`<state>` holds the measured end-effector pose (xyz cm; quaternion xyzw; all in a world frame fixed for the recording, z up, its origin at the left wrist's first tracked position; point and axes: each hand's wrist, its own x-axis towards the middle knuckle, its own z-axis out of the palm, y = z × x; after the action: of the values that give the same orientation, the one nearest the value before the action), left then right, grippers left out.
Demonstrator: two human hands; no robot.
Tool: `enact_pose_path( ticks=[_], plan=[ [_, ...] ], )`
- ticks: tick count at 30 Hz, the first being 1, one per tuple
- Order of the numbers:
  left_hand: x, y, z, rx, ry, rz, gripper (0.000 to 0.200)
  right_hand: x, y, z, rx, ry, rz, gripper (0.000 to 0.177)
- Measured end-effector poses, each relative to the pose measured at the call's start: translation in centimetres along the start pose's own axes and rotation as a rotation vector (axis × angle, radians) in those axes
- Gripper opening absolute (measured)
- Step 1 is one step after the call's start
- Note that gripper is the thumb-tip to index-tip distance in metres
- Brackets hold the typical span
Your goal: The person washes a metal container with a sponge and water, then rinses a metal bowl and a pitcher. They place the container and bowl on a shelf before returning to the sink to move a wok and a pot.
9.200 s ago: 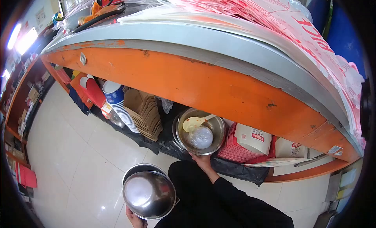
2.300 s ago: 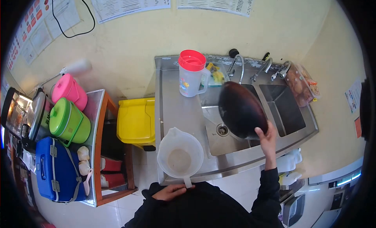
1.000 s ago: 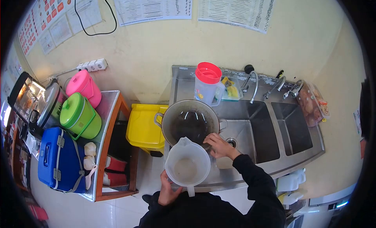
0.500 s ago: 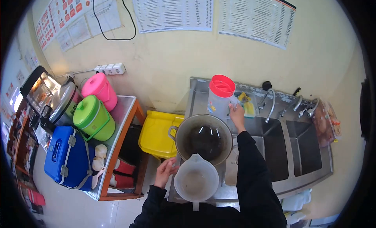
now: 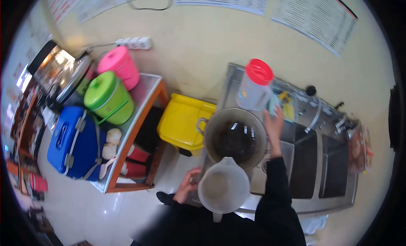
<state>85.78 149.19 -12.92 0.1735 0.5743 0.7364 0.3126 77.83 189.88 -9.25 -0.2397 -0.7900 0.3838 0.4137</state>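
Observation:
My right hand [image 5: 275, 129] is open, its fingers apart, just beside the handle of a clear plastic pitcher [image 5: 252, 93] with a red top. The pitcher stands on the sink counter behind a large metal pot [image 5: 211, 134], whose dark inside shows bright reflections. Nearest to me is a translucent white measuring jug [image 5: 243, 193], its spout pointing to the pot and overlapping the pot's front rim in this view. To the left of this jug, my left hand [image 5: 187, 186] has its fingers loosely apart with nothing in them.
Two basins [image 5: 304, 161] and curved taps [image 5: 315, 115] lie to the right. A yellow sponge [image 5: 288, 110] sits behind my right hand. On the left stand a yellow bin [image 5: 184, 123] and a metal-topped table [image 5: 148, 83] carrying a green bucket [image 5: 108, 98], a pink bucket [image 5: 120, 68] and a blue cooler box [image 5: 72, 144].
My right hand has let go of the pitcher's handle and opened beside it. The pitcher stays behind the pot. The whole view has shifted and tilted; my left hand remains beside the measuring jug.

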Motion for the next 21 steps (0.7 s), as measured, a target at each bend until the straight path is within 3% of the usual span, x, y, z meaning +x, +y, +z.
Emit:
enact_pose_path(
  ticks=[2, 3, 5, 6, 7, 11, 13, 16, 18, 20, 21],
  plan=[
    [-2.2, 0.3, 0.3, 0.264, -0.077, 0.049, 0.069, -4.0, -2.0, -4.2, 0.128, -0.107, 0.132, 0.048],
    [-3.0, 0.5, 0.6, 0.319, -0.061, 0.069, 0.068, -6.1, -5.7, -6.6, 0.259, -0.161, 0.266, 0.039],
    [-4.4, 1.5, 1.7, 0.421, -0.044, 0.108, 0.067, -9.4, -9.0, -10.4, 0.349, -0.226, 0.322, 0.027],
    [-4.8, 1.9, 1.9, 0.429, -0.034, 0.116, 0.064, -11.1, -8.6, -12.1, 0.346, -0.183, 0.278, 0.032],
    [-5.0, 1.7, 1.8, 0.459, -0.010, 0.140, 0.063, -12.6, -11.2, -13.2, 0.237, -0.089, 0.170, 0.022],
    [-5.9, 1.4, 0.6, 0.576, 0.131, 0.222, 0.050, -18.8, -21.3, -14.4, -0.134, 0.392, 0.058, 0.034],
    [-6.9, 1.4, -0.3, 0.569, 0.203, 0.235, 0.041, -19.6, -24.5, -12.4, 0.002, 0.581, -0.505, 0.022],
    [-8.5, 1.8, -2.8, 0.543, 0.288, 0.249, 0.029, -24.6, -26.4, -11.5, 0.840, 0.250, -0.294, 0.026],
    [-10.3, 2.8, -5.2, 0.601, 0.343, 0.281, 0.022, -24.9, -25.3, -9.2, 0.512, -0.005, -0.528, 0.035],
    [-12.6, 4.1, -8.0, 0.625, 0.425, 0.288, 0.019, -26.1, -26.4, -5.5, 0.402, -0.142, -0.395, 0.046],
    [-14.1, 4.9, -9.7, 0.641, 0.466, 0.290, 0.018, -27.6, -28.5, -2.9, 0.451, -0.155, -0.144, 0.049]
  ],
)
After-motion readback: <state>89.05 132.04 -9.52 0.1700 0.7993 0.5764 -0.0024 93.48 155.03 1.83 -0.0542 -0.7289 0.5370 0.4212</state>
